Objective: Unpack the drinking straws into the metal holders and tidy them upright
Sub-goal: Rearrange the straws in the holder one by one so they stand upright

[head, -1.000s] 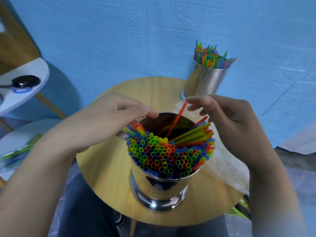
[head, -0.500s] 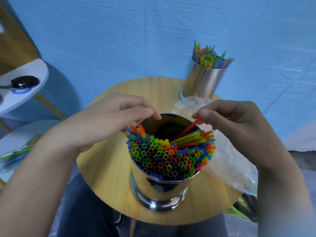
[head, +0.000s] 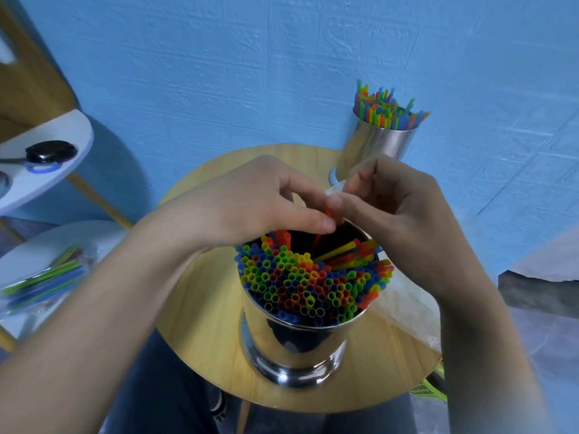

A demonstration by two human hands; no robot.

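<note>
A shiny metal holder (head: 294,339) stands near me on the round wooden table (head: 200,308), packed with colourful straws (head: 307,286) on its near side; several lean across the dark gap at the back. One red straw (head: 316,242) slants up out of that gap. My right hand (head: 394,208) pinches its top end, and the thumb and forefinger of my left hand (head: 250,202) close on the same tip. A second metal holder (head: 372,148) full of upright straws (head: 385,111) stands at the table's far right edge.
A crumpled clear plastic bag (head: 407,305) lies on the table to the right of the near holder. At the left, a low white table carries bagged straws (head: 44,280), and a white shelf (head: 65,170) above it holds a black object (head: 50,150). A blue wall is behind.
My right hand lowered the red straw into the holder's gap. My left hand moved right from the rim, and both hands' fingertips now meet at the straw's top.
</note>
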